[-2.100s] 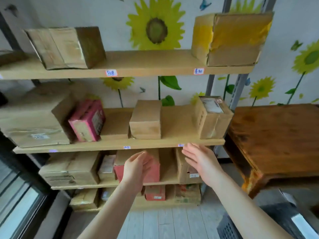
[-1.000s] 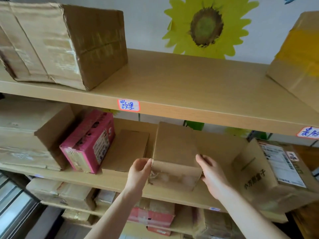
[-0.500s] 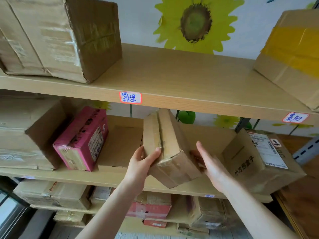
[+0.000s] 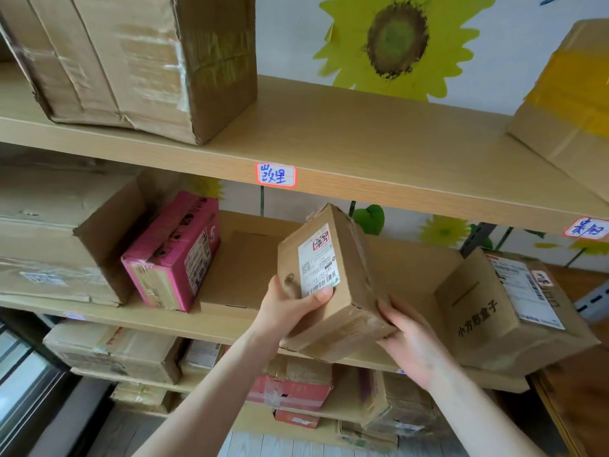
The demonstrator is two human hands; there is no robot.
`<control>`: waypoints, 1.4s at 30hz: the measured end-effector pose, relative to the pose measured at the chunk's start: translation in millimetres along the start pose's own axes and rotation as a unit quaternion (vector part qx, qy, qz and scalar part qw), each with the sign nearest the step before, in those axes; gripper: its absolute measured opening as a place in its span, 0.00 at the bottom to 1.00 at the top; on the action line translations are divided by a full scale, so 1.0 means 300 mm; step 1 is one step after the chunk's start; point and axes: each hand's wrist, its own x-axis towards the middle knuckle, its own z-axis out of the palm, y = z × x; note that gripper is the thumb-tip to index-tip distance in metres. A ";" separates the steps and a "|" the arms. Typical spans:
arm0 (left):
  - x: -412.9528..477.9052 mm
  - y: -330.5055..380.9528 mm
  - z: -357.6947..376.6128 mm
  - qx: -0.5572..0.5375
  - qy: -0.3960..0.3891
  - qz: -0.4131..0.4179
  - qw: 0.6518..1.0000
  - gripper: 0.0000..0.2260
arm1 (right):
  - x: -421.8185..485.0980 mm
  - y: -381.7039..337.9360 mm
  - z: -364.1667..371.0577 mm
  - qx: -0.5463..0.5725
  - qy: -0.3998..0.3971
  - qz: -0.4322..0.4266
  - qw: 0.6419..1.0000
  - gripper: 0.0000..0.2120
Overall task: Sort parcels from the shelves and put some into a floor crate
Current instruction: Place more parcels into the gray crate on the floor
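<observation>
I hold a small brown cardboard parcel (image 4: 342, 291) tilted in front of the middle shelf (image 4: 211, 321). Its white shipping label faces me. My left hand (image 4: 290, 308) grips its left lower side, thumb on the label. My right hand (image 4: 412, 338) supports the lower right corner from beneath. The parcel is lifted off the shelf board. No floor crate is in view.
A pink box (image 4: 174, 255) and a large brown carton (image 4: 62, 239) stand left on the middle shelf; a labelled carton (image 4: 514, 308) stands right. The top shelf (image 4: 362, 153) carries a big carton (image 4: 138, 57) and a yellow-taped one (image 4: 566, 103). Lower shelves hold several parcels.
I stepped up to the shelf, took the small parcel with both hands, lifted it off the board and turned it so its label side faces me.
</observation>
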 end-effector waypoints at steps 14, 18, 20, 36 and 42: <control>-0.002 -0.034 -0.011 -0.195 -0.014 -0.053 0.979 0.15 | 0.028 0.003 -0.060 -0.009 0.044 -0.049 0.998 0.24; -0.006 -0.031 0.000 -0.201 -0.015 -0.035 0.979 0.15 | 0.021 -0.004 -0.048 0.006 0.070 -0.051 0.996 0.24; -0.005 -0.030 0.005 -0.200 -0.014 -0.032 0.979 0.15 | 0.016 -0.007 -0.046 0.020 0.078 -0.044 0.996 0.22; -0.057 -0.031 0.043 -0.158 0.013 -0.026 0.987 0.13 | -0.041 0.030 -0.068 -0.049 0.099 -0.011 0.994 0.16; -0.199 -0.050 0.036 -0.110 -0.039 -0.013 0.993 0.12 | -0.286 0.130 -0.035 -0.055 0.116 -0.055 0.990 0.16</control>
